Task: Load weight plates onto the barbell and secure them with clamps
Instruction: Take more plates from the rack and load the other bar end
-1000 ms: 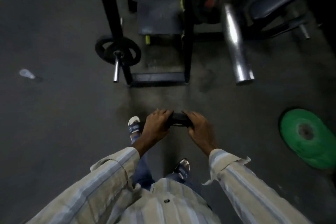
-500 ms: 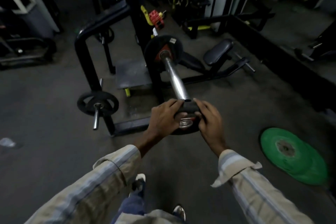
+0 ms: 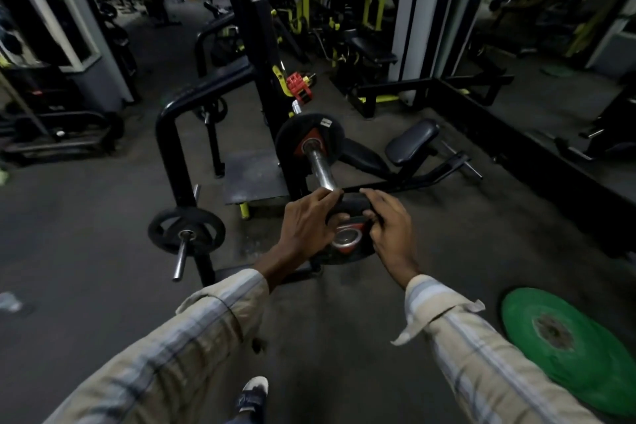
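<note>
A chrome barbell sleeve [image 3: 322, 169] points toward me from a black rack. One black plate with a red hub [image 3: 309, 138] sits far up the sleeve. I hold a small black weight plate [image 3: 347, 253] with a red centre ring at the sleeve's near end, and the sleeve tip shows inside its hole. My left hand [image 3: 308, 229] grips the plate's left rim. My right hand [image 3: 390, 229] grips its right rim. A red clamp [image 3: 300, 87] hangs on the rack behind.
Green bumper plates [image 3: 571, 348] lie stacked on the floor at lower right. A black plate on a storage peg [image 3: 187, 231] sticks out at left. A padded bench [image 3: 411, 141] and other gym machines stand behind. My foot [image 3: 253, 392] is on the grey floor.
I raised the small plate from waist height to the sleeve's end and set its hole onto the tip. The view lifted from the floor toward the rack.
</note>
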